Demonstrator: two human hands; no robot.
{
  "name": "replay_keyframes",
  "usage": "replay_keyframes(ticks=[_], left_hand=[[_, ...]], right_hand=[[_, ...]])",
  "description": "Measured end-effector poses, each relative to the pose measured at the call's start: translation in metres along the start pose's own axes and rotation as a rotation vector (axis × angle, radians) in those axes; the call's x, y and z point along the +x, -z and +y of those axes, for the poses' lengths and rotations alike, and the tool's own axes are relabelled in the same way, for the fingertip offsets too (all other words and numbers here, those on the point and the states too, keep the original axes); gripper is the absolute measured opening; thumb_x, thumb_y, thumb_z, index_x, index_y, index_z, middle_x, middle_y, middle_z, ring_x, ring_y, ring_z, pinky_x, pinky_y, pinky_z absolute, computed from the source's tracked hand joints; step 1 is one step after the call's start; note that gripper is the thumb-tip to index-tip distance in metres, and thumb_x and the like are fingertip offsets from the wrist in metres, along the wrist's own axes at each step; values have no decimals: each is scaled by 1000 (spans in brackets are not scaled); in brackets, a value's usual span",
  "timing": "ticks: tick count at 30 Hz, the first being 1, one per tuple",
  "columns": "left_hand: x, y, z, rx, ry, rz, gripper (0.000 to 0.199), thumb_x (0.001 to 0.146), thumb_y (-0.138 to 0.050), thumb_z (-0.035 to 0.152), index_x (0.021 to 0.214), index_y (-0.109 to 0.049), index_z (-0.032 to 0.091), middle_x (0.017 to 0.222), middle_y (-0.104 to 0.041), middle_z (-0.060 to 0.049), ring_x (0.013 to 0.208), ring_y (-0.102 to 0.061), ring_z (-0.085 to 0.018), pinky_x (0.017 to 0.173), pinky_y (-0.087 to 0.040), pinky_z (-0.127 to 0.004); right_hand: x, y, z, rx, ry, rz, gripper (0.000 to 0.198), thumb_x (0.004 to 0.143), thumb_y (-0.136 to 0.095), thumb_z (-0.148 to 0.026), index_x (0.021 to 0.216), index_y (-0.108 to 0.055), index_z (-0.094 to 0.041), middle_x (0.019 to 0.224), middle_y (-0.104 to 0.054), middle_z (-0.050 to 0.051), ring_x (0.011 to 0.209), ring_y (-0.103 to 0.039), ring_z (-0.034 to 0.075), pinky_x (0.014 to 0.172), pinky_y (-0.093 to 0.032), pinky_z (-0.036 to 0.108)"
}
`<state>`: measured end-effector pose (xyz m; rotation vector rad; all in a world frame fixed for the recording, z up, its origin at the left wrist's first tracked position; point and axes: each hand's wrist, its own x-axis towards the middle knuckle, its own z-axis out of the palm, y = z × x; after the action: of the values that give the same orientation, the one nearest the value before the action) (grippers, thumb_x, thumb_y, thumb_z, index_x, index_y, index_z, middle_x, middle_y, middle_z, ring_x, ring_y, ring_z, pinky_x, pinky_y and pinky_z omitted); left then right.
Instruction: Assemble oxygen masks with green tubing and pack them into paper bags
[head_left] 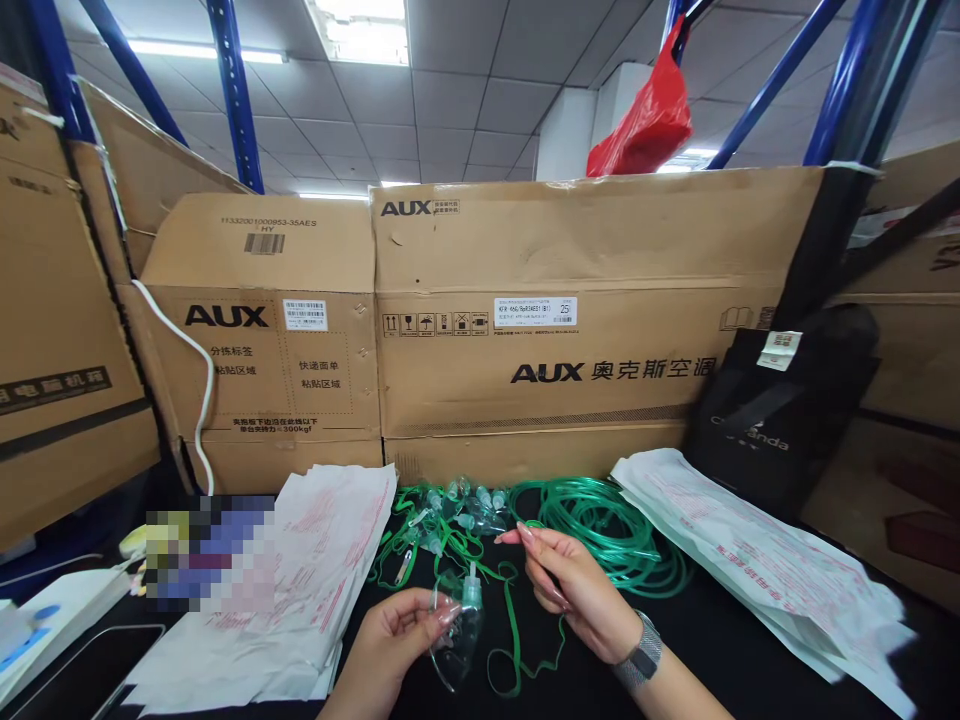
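My left hand (401,645) pinches the rim of a clear plastic oxygen mask (459,655) with a pale green connector on top. My right hand (577,585), a watch on its wrist, is closed on a thin green elastic strap (514,630). Part of that strap shows at the fingertips, and its loops hang between the two hands. Behind them lies a pile of more clear masks (480,510) with tangled green straps. A coil of green tubing (592,510) rests just beyond my right hand.
White printed plastic bags lie in a stack at the left (330,560) and another at the right (757,560). Cardboard boxes (450,390) wall off the back of the black table. A black bag (780,420) hangs at the right; a dark phone-like slab (90,675) lies front left.
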<state>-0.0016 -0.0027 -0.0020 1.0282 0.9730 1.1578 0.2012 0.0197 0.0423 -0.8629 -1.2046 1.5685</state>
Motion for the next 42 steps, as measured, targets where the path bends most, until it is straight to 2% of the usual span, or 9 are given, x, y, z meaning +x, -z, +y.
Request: replay_keyframes(ticks=[6,13,17,20,25,29,34,37,42], left_hand=[[0,-2,-1,-20,-50,-2,33,52,-74,37,75,-70,15,72,-69,-7,68,-58,-18,67,-42,-27],[1,0,-3,-22,24,-39,36,49,-74,39,76,-72,16,78,-72,-10,76,-61,-23,77,-41,-34],[4,3,-6,20,13,-35,34,51,-73,40,75,-72,16,75,-72,-9,70,-61,-22,71,-43,-32],[6,5,-8,33,27,-16,35,52,-72,41,75,-72,15,71,-72,-9,68,-61,-21,67,-43,-29],[4,4,-4,-10,36,0,35,53,-72,41,75,-72,13,70,-71,-9,67,-60,-20,65,-43,-28],[-3,-2,7,-130,81,-29,33,54,-73,37,76,-72,12,71,-71,-9,72,-61,-19,70,-44,-27],[-5,-1,13,-218,129,4,30,50,-77,30,75,-71,14,78,-71,-10,78,-63,-19,76,-45,-25],[-4,1,12,-235,150,31,29,50,-77,27,74,-71,13,81,-72,-10,79,-64,-19,78,-46,-27],[-5,-1,14,-231,154,28,34,48,-78,25,79,-70,12,84,-71,-12,86,-63,-24,82,-45,-31]], right_hand=[[2,-2,9,-170,16,-39,44,76,-48,-50,99,-54,-12,29,-30,-13,25,-14,2,30,-12,17],[0,-9,7,-147,49,4,39,75,-49,-50,84,-57,-13,36,-35,-11,28,-19,1,31,-14,16],[-2,-13,7,-220,15,20,43,72,-52,-50,90,-60,-13,52,-51,-5,30,-32,2,29,-17,16],[-1,-11,10,-256,11,58,43,68,-57,-47,93,-61,-13,55,-55,-3,28,-31,1,29,-16,16],[4,-5,16,-316,-71,158,35,68,-57,-46,81,-57,-13,33,-45,-9,22,-24,2,28,-7,16],[3,-5,17,-354,-82,178,38,69,-53,-51,75,-57,-14,30,-40,-9,22,-23,2,29,-7,17],[-2,-13,10,-266,33,131,35,67,-57,-49,74,-57,-14,41,-37,-10,28,-23,1,31,-12,17],[-6,-18,7,-171,19,101,32,68,-58,-46,70,-54,-15,41,-34,-11,29,-21,0,30,-10,16],[-10,-23,3,-112,-28,51,31,70,-57,-46,73,-52,-15,54,-53,-3,32,-35,1,28,-10,14]])
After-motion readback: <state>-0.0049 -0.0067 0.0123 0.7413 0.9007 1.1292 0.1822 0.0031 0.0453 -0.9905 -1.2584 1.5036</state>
